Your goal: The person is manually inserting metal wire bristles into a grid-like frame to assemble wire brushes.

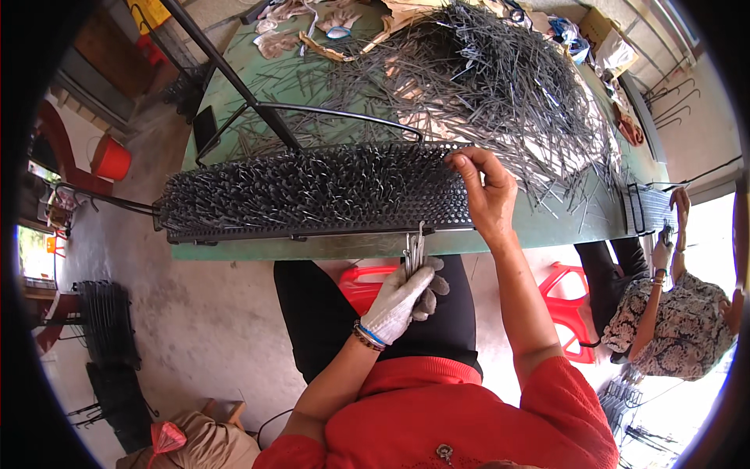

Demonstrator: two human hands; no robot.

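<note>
A long black perforated metal rack [422, 220] lies along the table's near edge. Thin dark metal strips [301, 187] stand packed in its holes, from the left end to past the middle. In front of the rack, my left hand [400, 303], in a whitish knitted glove, is closed around a bundle of thin metal strips [414, 254] pointing upward. My bare right hand [490, 187] is over the rack's right end, where the holes are unfilled. Its thumb and forefinger are pinched together; whatever they hold is too small to make out.
Behind the rack, a big heap of loose strips [516, 70] covers much of the green table [234, 94]. A black bar frame [234, 82] rises over the rack. At right, a co-worker [664, 328] works at another rack [650, 209]. Red stools [564, 301] stand below.
</note>
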